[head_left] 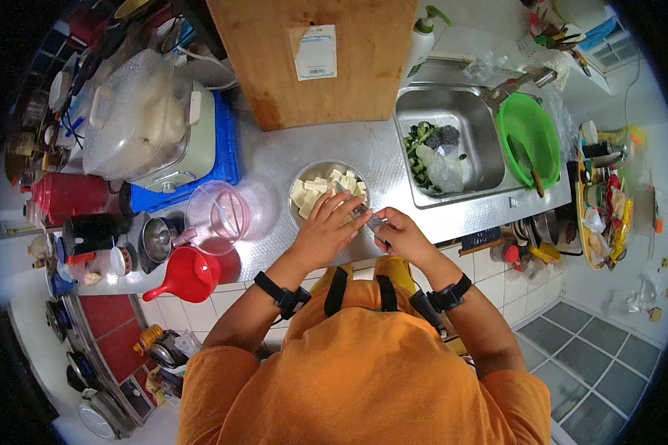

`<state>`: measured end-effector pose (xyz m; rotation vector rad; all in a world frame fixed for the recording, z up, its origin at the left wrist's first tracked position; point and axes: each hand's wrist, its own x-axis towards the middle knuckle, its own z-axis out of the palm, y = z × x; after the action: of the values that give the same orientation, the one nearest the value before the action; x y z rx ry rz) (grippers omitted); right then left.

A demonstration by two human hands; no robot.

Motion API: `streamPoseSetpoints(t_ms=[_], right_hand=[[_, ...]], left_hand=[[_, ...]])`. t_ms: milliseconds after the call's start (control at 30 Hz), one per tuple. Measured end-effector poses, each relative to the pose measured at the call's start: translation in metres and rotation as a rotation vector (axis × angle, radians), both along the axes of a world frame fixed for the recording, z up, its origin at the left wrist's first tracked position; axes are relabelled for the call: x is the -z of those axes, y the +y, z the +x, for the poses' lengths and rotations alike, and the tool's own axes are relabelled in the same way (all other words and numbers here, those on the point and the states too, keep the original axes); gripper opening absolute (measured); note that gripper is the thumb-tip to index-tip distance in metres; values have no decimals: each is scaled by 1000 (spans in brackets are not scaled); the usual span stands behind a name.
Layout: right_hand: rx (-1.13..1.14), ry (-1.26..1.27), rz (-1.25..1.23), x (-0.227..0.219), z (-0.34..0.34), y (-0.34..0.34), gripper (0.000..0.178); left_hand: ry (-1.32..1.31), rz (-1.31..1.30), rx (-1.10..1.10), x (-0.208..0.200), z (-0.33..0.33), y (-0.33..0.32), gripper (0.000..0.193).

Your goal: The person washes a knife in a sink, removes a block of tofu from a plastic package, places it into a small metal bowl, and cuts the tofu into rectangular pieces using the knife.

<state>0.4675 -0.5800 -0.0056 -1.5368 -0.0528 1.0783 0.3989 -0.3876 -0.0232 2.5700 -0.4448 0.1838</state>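
Observation:
Pale cubes point(310, 187) that look like tofu fill a round metal bowl point(293, 210) at the front of the counter. My left hand point(325, 231) lies over the bowl's near side, its fingers stretched out above the cubes and against a small greyish, shiny thing point(371, 220). Closed around the other end of that thing is my right hand point(404, 236), just right of the bowl. The fingers hide most of it, so its kind cannot be told.
A wooden board point(263, 74) stands behind the bowl. On the right, the sink point(482, 111) holds chopped greens and a plastic bag; a green basin point(531, 133) with a knife point(523, 157) sits beside it. Leftward are a red dipper point(189, 274), a clear pink-tinted container point(219, 211) and a lidded cooker point(145, 119).

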Motion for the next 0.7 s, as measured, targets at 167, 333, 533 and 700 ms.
streamPoseSetpoints(t_ms=[167, 333, 533, 700], right_hand=[[23, 150, -6, -5, 4, -1, 15], [75, -27, 5, 3, 10, -29, 19], [337, -80, -54, -6, 38, -101, 19], [376, -97, -84, -13, 40, -149, 13]], left_hand=[[9, 272, -252, 15, -3, 12, 48], [104, 102, -346, 24, -8, 29, 38], [-9, 111, -484, 21, -2, 10, 31], [123, -45, 11, 31, 17, -38, 32]])
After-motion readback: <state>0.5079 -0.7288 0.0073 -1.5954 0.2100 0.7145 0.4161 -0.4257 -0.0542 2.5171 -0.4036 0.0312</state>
